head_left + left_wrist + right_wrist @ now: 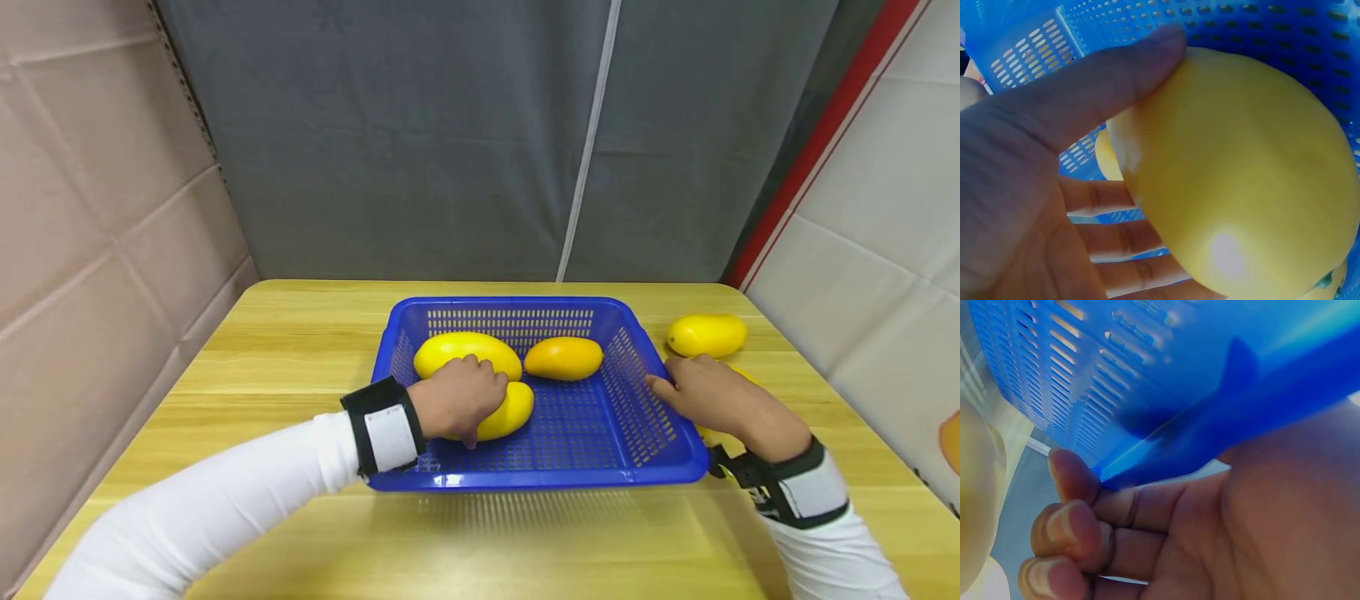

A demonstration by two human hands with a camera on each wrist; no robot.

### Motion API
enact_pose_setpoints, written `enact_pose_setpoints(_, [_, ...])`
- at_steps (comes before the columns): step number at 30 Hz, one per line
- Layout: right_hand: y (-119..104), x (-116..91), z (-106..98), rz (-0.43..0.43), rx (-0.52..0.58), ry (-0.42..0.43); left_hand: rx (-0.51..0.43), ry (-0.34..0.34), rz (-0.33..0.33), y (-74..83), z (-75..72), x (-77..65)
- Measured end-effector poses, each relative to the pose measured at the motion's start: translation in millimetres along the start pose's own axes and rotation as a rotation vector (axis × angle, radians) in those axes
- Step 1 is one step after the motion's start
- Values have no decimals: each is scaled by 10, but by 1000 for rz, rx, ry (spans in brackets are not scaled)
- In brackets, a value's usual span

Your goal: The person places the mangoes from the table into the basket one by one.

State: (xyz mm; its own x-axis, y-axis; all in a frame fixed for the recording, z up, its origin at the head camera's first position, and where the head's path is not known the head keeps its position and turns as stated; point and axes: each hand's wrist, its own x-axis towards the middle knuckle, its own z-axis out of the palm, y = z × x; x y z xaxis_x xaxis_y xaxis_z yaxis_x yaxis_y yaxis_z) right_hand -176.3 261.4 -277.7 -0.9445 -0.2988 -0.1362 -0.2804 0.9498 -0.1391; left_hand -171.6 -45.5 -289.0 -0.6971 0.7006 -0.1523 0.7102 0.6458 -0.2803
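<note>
Yellow fruit [1235, 169], smooth, glossy, plump, in curled left fingers [1119, 240], right fingers [1069, 531] round blue basket rim [536, 479].

The bench [300, 342] has a pale yellow wood-look top with lengthwise grain, its far corners rounded. Beyond its far edge hangs a dark grey fabric backdrop [390, 167], softly rippled, crossed by a slanting white strip [589, 140]. On the left stands a pinkish-beige wall covering [90, 167] with square fold creases; a dark, dotted edging [183, 79] runs down its far side. The right wall covering [870, 183] is white and creased, bordered by a broad red band [822, 133]. Soft light leaves a pale sheen on the bench's near part.
</note>
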Motion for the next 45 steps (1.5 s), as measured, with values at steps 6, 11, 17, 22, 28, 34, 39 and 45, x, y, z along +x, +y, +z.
enact_pose_setpoints(6, [1, -1, 1, 0, 2, 3, 67, 15, -8, 29, 57, -5])
enact_pose_setpoints(11, [-1, -4, 1, -1, 1, 6, 109, 28, -22, 10, 76, -12])
enact_pose_setpoints(17, [2, -3, 4, -7, -3, 15, 161, 19, -11, -6, 75, -21])
enact_pose_setpoints(22, [-1, -1, 4, -5, -6, 13, 174, 9, -17, -11, 70, -30])
enact_pose_setpoints(28, [-8, -3, 4, 2, -4, 0, 138, -21, -24, -22, 78, -18])
enact_pose_setpoints(34, [-9, -5, 1, 0, -18, 3, 90, -54, -56, -23, 61, -19])
enact_pose_setpoints(39, [-7, -14, 6, -6, -17, 3, -2, -99, -86, -53, -49, -37])
enact_pose_setpoints(45, [-5, -13, 11, -9, -20, 13, -109, -66, -117, -195, -334, -154])
